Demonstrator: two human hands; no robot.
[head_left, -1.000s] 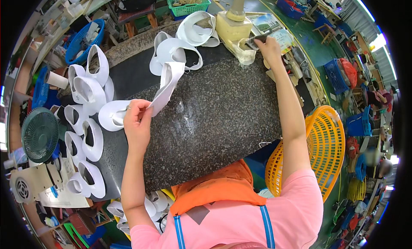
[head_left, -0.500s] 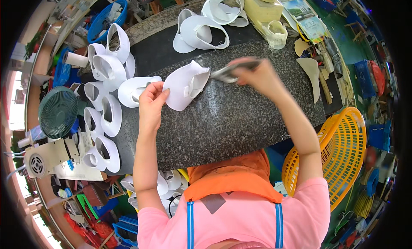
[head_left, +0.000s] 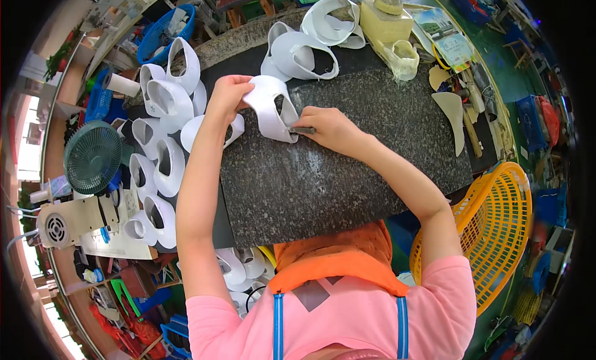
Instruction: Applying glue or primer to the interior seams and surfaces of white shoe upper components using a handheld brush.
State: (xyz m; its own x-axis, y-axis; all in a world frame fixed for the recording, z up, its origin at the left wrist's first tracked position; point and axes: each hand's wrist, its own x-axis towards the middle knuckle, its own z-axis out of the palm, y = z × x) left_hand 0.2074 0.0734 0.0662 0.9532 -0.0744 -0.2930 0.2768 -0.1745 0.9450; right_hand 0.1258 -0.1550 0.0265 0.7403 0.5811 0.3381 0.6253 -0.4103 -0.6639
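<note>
My left hand [head_left: 232,94] pinches the upper edge of a white shoe upper [head_left: 268,105] between thumb and fingers. The upper is held up over the dark stone slab [head_left: 347,192], with its opening turned to the right. My right hand [head_left: 326,127] is closed round a metal hand tool [head_left: 304,131]; only its dark end shows, touching or close to the upper's lower right edge. The tool's exact kind is hidden by my fingers. Another white upper [head_left: 194,132] lies just left of the held one, partly behind my left forearm.
Several white uppers [head_left: 171,108] stand along the left, and others [head_left: 304,52] at the far edge. A cream pot [head_left: 402,59] sits by a yellowish block [head_left: 385,24] at the back right. A yellow basket [head_left: 496,236] is at right, a green fan [head_left: 93,157] at left.
The upper has been turned in my left hand, its opening now facing differently. My right hand has come down and left with the tool, to the upper's lower edge. The view has shifted slightly.
</note>
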